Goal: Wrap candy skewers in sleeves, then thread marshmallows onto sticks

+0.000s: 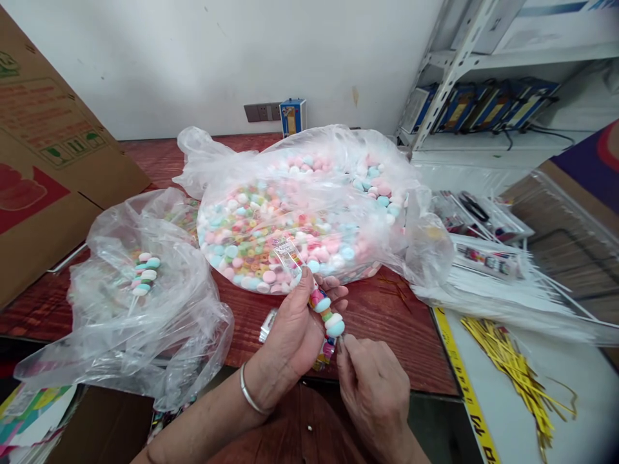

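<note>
L hand (297, 332) half-curled, holding candy skewer (334, 324); R hand (377, 377) pinching btm end.

- Bright, diffuse light overall.
- 12 o'clock: whitish glare on crumpled clear plastic bag (333, 200).
- 2 o'clock: white perforated-metal shelf upright (452, 80) leans, wide-angle distortion.
- 5 o'clock: dark shadow below red-brown wooden table (411, 357).
- 3 o'clock: edge soft.

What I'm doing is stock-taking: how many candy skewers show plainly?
2: one candy skewer in the left hand, another on or in the left-side plastic bag. More may be hidden under plastic.
</note>
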The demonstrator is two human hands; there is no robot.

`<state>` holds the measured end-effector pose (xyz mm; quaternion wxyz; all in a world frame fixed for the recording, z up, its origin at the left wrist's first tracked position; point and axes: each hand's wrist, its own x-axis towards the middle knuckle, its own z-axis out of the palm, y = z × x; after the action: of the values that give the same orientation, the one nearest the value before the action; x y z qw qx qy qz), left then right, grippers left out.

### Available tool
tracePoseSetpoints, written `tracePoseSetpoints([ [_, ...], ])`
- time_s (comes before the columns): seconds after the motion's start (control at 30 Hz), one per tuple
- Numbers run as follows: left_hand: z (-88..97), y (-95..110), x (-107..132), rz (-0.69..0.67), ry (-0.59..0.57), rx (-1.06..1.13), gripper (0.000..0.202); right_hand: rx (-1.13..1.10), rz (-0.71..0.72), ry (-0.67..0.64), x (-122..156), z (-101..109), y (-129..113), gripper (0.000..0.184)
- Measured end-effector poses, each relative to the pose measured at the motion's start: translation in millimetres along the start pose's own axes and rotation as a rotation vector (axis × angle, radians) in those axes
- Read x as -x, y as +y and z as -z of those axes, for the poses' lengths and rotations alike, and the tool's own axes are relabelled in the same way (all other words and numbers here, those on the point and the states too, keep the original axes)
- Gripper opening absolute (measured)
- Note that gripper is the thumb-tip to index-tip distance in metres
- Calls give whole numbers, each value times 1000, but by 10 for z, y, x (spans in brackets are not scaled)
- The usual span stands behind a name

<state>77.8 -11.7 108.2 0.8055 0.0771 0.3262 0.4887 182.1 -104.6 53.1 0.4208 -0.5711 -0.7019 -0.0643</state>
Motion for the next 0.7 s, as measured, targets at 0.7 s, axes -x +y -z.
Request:
tracePoseSetpoints([
  [0.7, 23, -11, -49, 31, -227, 34, 39, -1004, -858, -385, -173, 104, -46, 36],
])
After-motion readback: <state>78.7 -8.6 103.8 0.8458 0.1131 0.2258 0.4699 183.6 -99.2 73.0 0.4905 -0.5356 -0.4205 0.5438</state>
